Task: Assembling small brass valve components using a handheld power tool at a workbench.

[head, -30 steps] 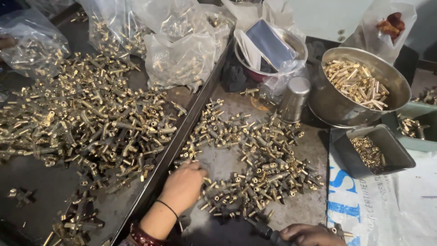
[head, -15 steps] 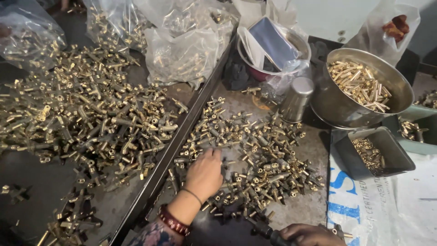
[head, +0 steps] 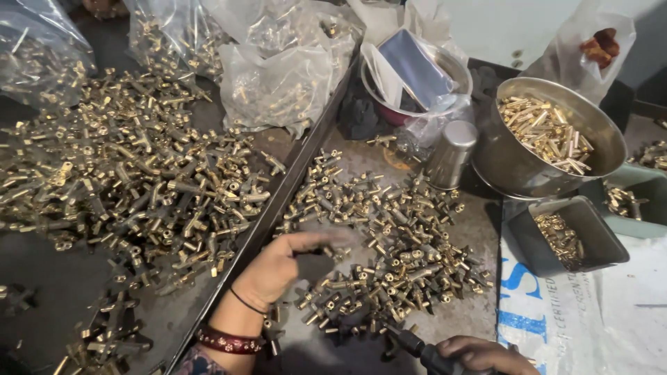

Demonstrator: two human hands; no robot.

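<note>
While left hand fingers stretch out, blurred, over small brass fittings heaped on the surface, right hand fingers wrap a black tool handle; steel bowl behind.

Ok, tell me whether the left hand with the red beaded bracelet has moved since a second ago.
Yes. The left hand has gone up and right from the dark metal tray edge, farther over the scattered brass fittings.
</note>
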